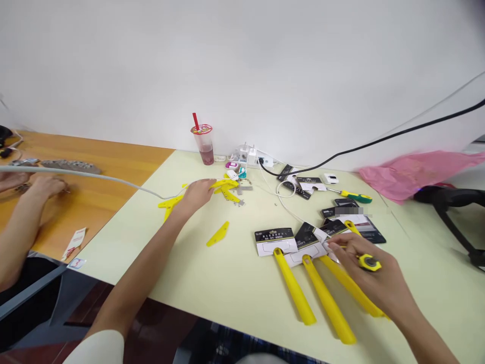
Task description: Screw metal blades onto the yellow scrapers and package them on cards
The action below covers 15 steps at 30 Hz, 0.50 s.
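Over a pile of yellow plastic handle pieces at the back of the table is my left hand (197, 196). Its fingers are closed at the end of one yellow plastic piece (225, 184), and the fingertips are partly hidden. A loose flat yellow piece (219, 234) lies nearer me. At the right, my right hand (373, 275) is wrapped round what looks like a screwdriver (370, 263) with a yellow-and-black handle; its shaft is hidden. Beneath and beside that hand lie yellow-sleeved knives (295, 287) with black-and-white header cards (276, 240).
A drink cup (206, 144) stands near the wall beside a power strip (248, 155). Cables cross the table. A green-and-yellow screwdriver (356, 196), a phone (369, 228), and a pink bag (413, 174) are at the right. Another person's hands (47, 186) work at the orange table.
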Tool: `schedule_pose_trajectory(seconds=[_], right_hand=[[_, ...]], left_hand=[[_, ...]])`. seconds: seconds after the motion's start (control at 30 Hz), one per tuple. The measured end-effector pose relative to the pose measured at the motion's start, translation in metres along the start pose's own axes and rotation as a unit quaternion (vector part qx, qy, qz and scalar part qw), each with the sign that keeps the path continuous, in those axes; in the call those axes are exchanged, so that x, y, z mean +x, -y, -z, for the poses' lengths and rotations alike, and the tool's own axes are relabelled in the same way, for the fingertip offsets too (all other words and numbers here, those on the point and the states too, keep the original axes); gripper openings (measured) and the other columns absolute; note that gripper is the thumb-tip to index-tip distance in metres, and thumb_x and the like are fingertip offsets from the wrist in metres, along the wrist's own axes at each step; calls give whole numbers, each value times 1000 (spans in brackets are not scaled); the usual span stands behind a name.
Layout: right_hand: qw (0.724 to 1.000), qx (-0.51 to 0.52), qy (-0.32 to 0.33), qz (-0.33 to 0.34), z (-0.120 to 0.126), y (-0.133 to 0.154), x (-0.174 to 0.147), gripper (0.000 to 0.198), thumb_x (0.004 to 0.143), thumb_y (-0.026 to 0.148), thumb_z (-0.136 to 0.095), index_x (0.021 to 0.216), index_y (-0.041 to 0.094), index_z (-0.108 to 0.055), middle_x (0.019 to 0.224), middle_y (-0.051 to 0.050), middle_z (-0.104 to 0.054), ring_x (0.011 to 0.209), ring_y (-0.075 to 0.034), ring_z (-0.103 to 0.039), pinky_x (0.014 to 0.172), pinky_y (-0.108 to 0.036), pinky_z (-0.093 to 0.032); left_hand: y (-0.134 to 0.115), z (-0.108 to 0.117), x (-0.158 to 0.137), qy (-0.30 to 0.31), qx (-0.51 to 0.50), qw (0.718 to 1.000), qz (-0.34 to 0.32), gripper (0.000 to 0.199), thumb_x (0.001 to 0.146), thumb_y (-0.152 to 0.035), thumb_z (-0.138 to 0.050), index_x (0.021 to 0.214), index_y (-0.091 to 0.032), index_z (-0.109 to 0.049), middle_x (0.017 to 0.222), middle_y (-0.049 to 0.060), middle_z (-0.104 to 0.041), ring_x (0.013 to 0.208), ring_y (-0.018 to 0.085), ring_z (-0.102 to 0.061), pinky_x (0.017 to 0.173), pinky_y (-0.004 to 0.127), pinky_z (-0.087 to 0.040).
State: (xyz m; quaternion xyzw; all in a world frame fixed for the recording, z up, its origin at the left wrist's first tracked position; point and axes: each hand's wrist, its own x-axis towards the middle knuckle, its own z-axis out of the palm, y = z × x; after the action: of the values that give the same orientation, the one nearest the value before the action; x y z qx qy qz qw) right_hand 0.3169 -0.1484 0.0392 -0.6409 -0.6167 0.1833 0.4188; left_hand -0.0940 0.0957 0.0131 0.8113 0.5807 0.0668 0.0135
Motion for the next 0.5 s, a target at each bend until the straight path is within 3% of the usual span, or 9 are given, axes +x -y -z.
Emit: schedule_pose_trajectory(seconds=[0.17,0.27,0.5], right_hand=[[999,15,28,26,-19,9,7,52,100,52,-70,64,24,-44,99,-7,-76,86,-22,-72,78,-33,-54],[998,33,38,24,-26,13,12,52,100,49,-71,65,24,-43,98,-6,-76,87,-22,-72,77,-32,-54],[996,74,55,14,-42,32,23,56,100,54,-70,64,25,-39,91,-6,-74,78,-23,-67,72,-36,-54]], left_hand=[[3,-13,6,-6,23,1000,-18,45,107,-16,-42,142,-20,-69,136,15,-75,125,30,-70,106,42,-55],[3,-18,5,-17,27,999,-30,46,105,-13,-43,146,-16,-64,137,19,-71,128,31,-66,110,44,-52],[-9,-19,-2,-44,-43,997,-56,44,101,-13,-44,141,-16,-62,133,22,-63,130,38,-56,117,54,-45]])
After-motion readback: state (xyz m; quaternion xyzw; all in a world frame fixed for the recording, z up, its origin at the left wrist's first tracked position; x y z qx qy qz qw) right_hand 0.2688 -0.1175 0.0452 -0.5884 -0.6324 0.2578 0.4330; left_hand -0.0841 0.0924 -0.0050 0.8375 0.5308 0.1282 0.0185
